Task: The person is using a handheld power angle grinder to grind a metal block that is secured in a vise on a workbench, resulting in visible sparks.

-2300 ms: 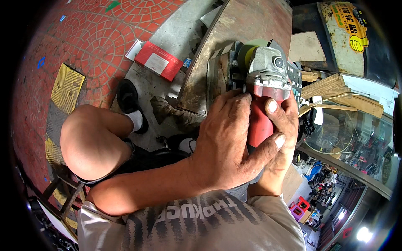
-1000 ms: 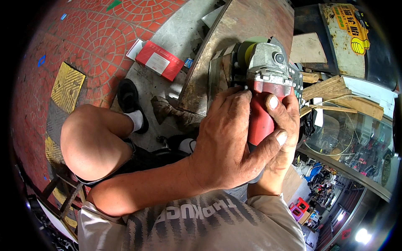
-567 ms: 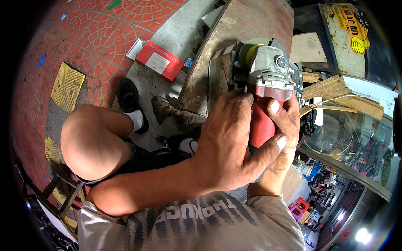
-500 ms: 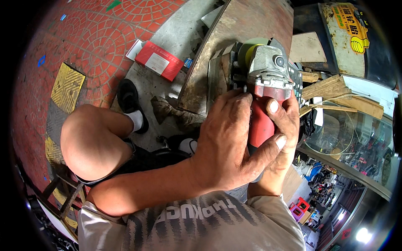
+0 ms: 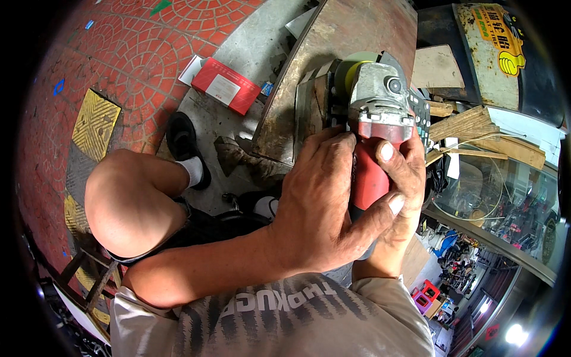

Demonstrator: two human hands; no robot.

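Both hands are wrapped round a red angle grinder with a scuffed grey metal gear head. My left hand grips it from the left side, its thumb crossing over the tool's rear part. Along the right side, my right hand holds the body, with fingertips on top of the red housing. A yellow-green disc sits at the grinder's head, close to a dark metal block on the worn workbench. The gear head hides the disc's far part, so I cannot tell whether it touches the block.
A red box with a white label lies on the floor left of the bench. Wood offcuts and a glass-topped case are at the right. My bent knee is at the left, beside red paving.
The grinder has shifted very slightly left, both hands keeping the same grip on it. Nothing else has visibly moved.
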